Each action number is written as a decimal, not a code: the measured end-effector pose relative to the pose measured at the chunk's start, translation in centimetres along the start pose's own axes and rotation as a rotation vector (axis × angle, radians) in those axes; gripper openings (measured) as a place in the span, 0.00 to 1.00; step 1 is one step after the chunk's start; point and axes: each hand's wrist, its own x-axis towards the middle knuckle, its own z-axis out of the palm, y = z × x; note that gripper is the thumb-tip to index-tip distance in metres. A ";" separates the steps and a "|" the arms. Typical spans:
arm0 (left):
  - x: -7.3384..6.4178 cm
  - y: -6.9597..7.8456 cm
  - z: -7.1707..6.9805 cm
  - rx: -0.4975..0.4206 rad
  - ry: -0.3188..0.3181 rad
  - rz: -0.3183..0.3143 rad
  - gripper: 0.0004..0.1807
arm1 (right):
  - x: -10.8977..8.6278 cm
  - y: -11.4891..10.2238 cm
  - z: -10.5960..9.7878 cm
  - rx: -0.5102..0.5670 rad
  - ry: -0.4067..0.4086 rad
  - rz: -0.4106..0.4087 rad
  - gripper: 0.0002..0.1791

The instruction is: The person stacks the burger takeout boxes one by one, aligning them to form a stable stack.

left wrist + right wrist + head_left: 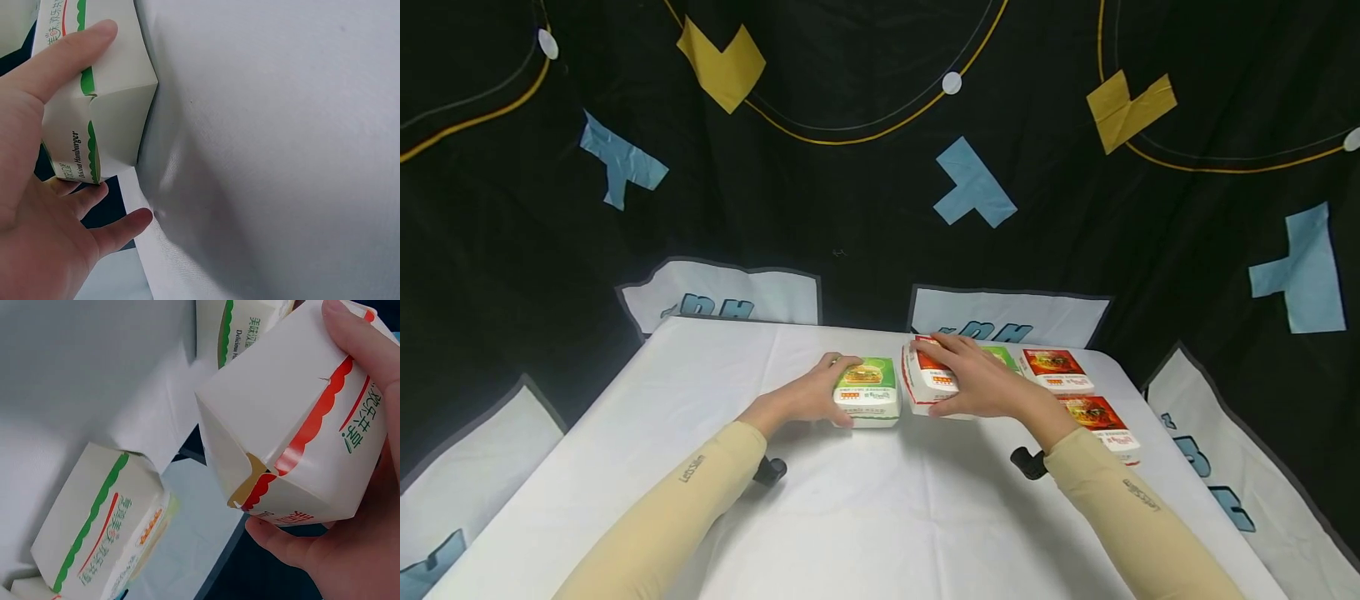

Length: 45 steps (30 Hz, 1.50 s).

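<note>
My left hand (808,393) grips a white burger box with a green lid (867,392) by its left end, near the middle of the table. In the left wrist view the thumb presses one side of this box (119,69), and some of the fingers show beyond its far end. To its right, my right hand (988,379) holds a burger box with a red lid (925,377) from above, thumb on the near side. That red box (281,387) is tilted in the right wrist view, its bottom off the cloth. The two held boxes stand side by side, a narrow gap between them.
Another green-lidded box (1002,357) stands behind my right hand, partly hidden. Two red-lidded boxes, one farther back (1054,369) and one nearer (1099,423), sit along the right side of the white-covered table (850,517). A black curtain hangs behind.
</note>
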 end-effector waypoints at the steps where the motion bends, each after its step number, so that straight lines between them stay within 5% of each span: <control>1: 0.0 0.0 0.0 -0.001 0.002 0.003 0.59 | 0.2 0.0 0.1 0.004 -0.001 0.003 0.56; 19: 0.1 0.0 -0.2 -0.005 -0.005 0.019 0.59 | 2.7 -0.7 1.2 0.048 -0.006 0.041 0.56; 45: -0.1 0.0 -0.1 -0.007 -0.006 0.022 0.59 | 5.4 -2.3 2.1 -0.026 -0.045 0.035 0.56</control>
